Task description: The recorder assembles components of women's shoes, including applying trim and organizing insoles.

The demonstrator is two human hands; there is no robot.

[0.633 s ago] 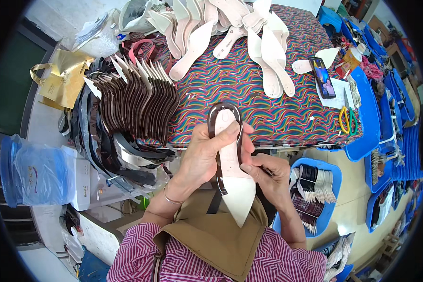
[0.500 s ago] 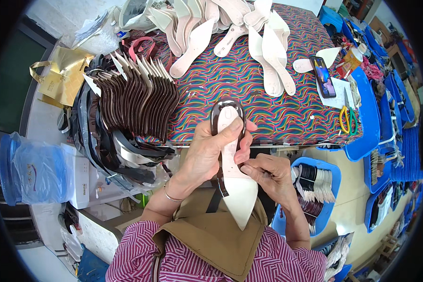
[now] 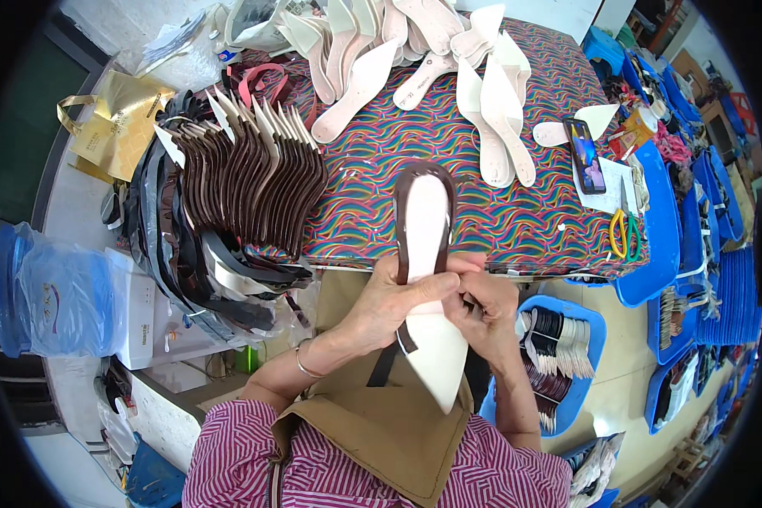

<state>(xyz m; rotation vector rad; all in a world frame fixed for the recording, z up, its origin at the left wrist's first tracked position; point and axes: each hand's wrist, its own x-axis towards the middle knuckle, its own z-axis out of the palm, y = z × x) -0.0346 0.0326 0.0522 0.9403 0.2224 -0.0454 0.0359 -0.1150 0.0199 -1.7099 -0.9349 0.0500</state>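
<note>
My left hand point(image 3: 385, 303) is closed around the middle of a pale, pointed shoe insole point(image 3: 427, 212), thumb across its face and fingers behind. The insole's rounded heel is up and its white toe points down at my lap. A dark brown edging strip point(image 3: 404, 241) runs round the heel and along both sides, its loose left end lying beside the toe part. Against the insole's right edge, my right hand point(image 3: 487, 311) has its fingers pinched together. Whatever is between those fingers is hidden.
Brown-edged insoles point(image 3: 245, 182) stand in a tight row at the table's left. Plain insoles point(image 3: 347, 93) pile up at the back. A phone point(image 3: 584, 157) and scissors point(image 3: 625, 235) lie at right. Below is a blue basket point(image 3: 597, 326) of bundled pieces.
The insole's heel has risen and its face now looks brighter. My left hand has slid down toward the middle of the insole. My right hand stays pinched at the right edge, slightly lower.
</note>
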